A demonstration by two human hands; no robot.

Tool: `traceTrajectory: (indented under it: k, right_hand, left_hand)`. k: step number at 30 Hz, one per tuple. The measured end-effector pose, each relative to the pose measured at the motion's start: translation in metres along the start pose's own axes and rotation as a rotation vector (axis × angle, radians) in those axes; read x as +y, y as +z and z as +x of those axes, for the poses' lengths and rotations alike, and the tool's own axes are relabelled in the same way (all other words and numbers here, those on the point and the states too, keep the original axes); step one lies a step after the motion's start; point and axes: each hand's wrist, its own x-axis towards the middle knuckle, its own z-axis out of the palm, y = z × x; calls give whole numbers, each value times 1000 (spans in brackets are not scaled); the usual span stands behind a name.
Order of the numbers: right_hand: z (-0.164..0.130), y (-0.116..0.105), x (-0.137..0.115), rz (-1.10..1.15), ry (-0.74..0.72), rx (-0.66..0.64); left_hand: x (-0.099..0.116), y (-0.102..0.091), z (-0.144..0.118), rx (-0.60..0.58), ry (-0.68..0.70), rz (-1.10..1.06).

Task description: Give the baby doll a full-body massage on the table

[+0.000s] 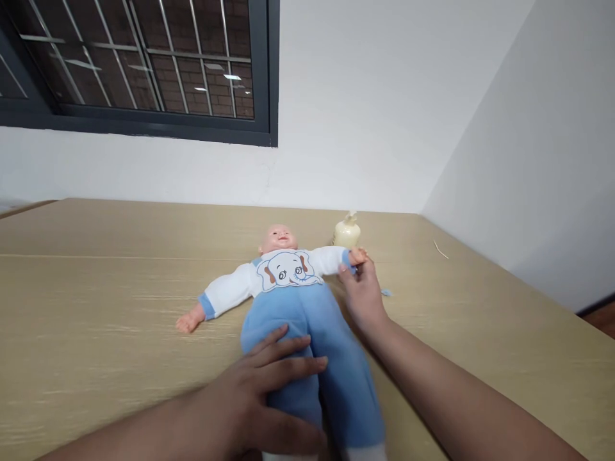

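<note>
Left of the plastic-headed doll in a white top and blue trousers (283,304), the pale wood-grained table (91,320) offers a broad lane, interrupted by the doll's outstretched arm and the person's left forearm. The bare left hand (269,384) blocks access to one trouser leg; the bare right hand (366,294) and its forearm bar the other side. Behind the sleeve stands a rounded cream bottle (346,234); room opens farther right, toward the plain pale side wall (533,186).
</note>
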Motion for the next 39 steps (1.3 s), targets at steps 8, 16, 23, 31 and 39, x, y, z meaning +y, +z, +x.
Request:
traceTrajectory:
  k: [8, 16, 23, 31, 39]
  right_hand:
    - [-31, 3, -32, -607, -452, -502]
    - [-25, 6, -36, -651, -571, -598]
    - [-16, -2, -22, -399, -327, -311]
    - [25, -10, 20, 210, 300, 158]
    - [8, -4, 1, 25, 66, 30]
  left_hand:
    - [-20, 9, -6, 280, -40, -20]
    - [-59, 0, 0, 415, -227, -50]
    - [-29, 1, -3, 354, -114, -42]
    - [1, 2, 0, 49, 46, 28]
    - [-2, 4, -1, -22, 38, 3]
